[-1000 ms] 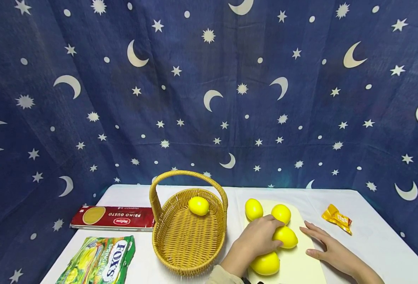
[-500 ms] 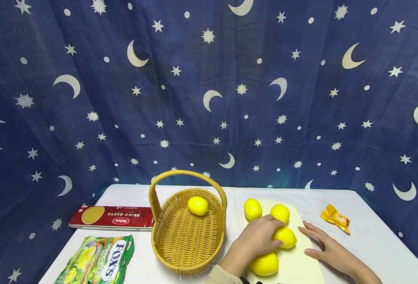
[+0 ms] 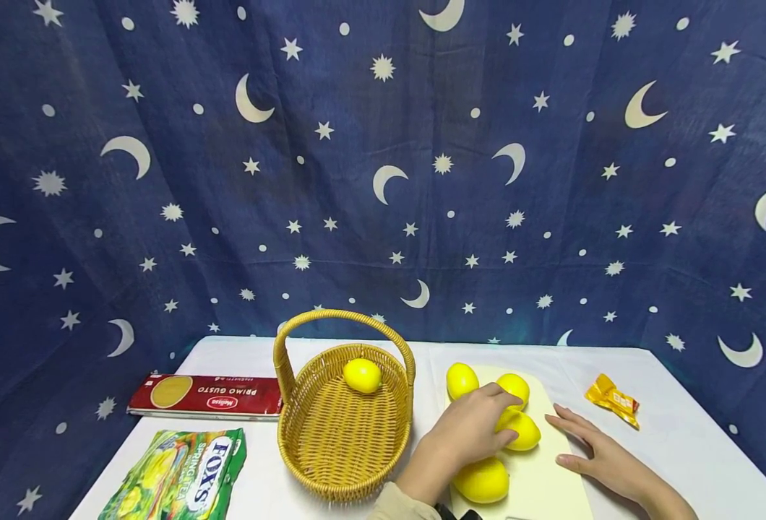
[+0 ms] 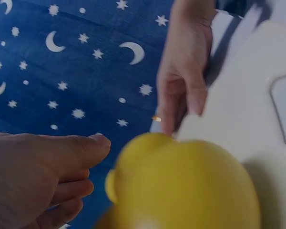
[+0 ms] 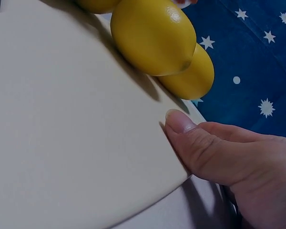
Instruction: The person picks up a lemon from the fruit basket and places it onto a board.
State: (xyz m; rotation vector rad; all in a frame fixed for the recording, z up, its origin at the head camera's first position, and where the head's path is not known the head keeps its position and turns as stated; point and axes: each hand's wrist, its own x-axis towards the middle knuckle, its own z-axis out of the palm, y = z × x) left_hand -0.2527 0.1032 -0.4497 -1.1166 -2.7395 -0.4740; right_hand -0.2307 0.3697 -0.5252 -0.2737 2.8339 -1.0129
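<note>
In the head view, several yellow lemons lie on a cream cutting board (image 3: 545, 477). My left hand (image 3: 467, 433) is over them, its thumb and fingertips around the left side of the middle-right lemon (image 3: 523, 432). The left wrist view shows that hand's fingers loosely bent with nothing between thumb and fingers, just beside the lemons. Nearest the wrist is the front lemon (image 3: 482, 481); two others, a back-left lemon (image 3: 462, 380) and a back-right lemon (image 3: 514, 386), sit farther off. My right hand (image 3: 597, 451) rests along the board's right edge, its thumb (image 5: 200, 148) at the edge.
A wicker basket (image 3: 288, 448) with a tall handle stands left of the board and holds one lemon (image 3: 362, 376). Farther left lie a red spaghetti pack (image 3: 207, 396) and a green Fox's candy bag (image 3: 181, 477). An orange wrapped snack (image 3: 612, 399) lies at the right.
My left hand has risen slightly off the lemons, baring more of the middle-right one. The right hand stays by the board's edge. The view has shifted a little.
</note>
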